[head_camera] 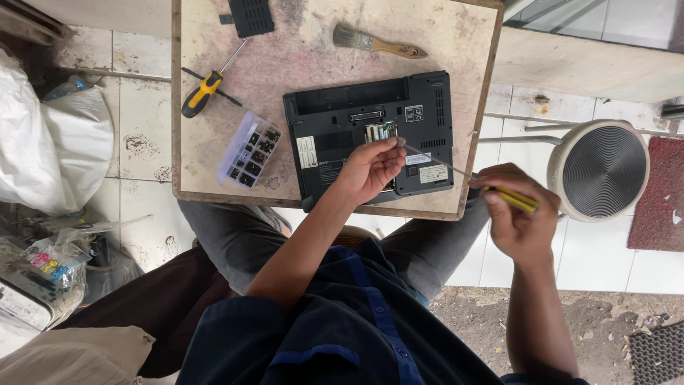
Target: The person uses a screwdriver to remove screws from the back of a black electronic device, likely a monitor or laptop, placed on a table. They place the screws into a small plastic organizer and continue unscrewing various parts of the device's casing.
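Small worn square wooden surface (320, 43), stained top, set over the person's lap. Black laptop, turned underside up (370, 135), lies at the surface's 4 o'clock corner; its near edge sits just inside the surface's near edge, its right side close to the right edge.

Left hand (372, 170) rests on the laptop's near half, fingertips pinched together at the tip end of a thin metal shaft, just beside an open bay showing a green circuit part (381, 131). Whether anything small sits in the pinch, cannot tell.

Right hand (514, 210) is off the surface, past its right edge at 3 o'clock, fist clamped on the yellow handle of a slim screwdriver (509, 197); the shaft runs toward 10 o'clock across the surface edge to the left hand.

Clear plastic compartment box of small dark parts (249, 148) lies at 9 o'clock of the laptop, near but apart. Yellow-and-black screwdriver (205, 89) lies at 10 o'clock, near the left edge. Wooden-handled paintbrush (377, 43) lies at 12 o'clock, well apart. Black vented panel (251, 16) overhangs the far edge.

Open bare room: middle of the surface, between box and brush. Round white ribbed stool (602, 171) stands just beyond the right hand.
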